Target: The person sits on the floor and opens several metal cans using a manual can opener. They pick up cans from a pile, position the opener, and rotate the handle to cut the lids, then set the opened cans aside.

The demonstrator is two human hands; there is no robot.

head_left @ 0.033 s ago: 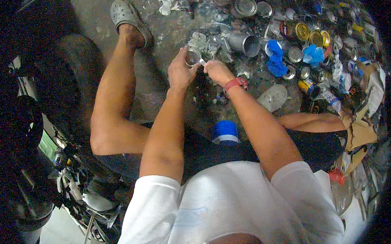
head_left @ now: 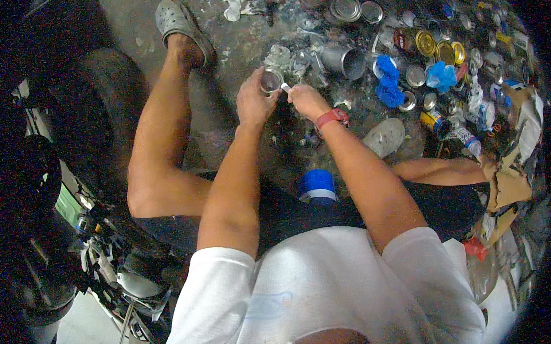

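My left hand [head_left: 256, 100] is wrapped around a small round open can or cup [head_left: 271, 81], whose mouth faces up. Close beside it, my right hand [head_left: 308, 102] pinches a small tool with a pale end [head_left: 285, 87] that points at the can's rim. The rest of this tool is hidden in my fingers, so its kind is unclear. A red watch or band [head_left: 333, 118] circles my right wrist. Just beyond the can lies a crumpled pale wad [head_left: 281, 60], with a grey metal can [head_left: 343, 64] on its side to the right.
Many open cans, lids [head_left: 346, 9] and gold-coloured tins [head_left: 425, 43] crowd the floor at the right. Crumpled blue cloths [head_left: 389, 84] lie among them. A blue-and-white tub [head_left: 317, 186] stands between my legs. Torn cardboard [head_left: 510, 186] is at the far right, motorcycle parts [head_left: 139, 285] at the left.
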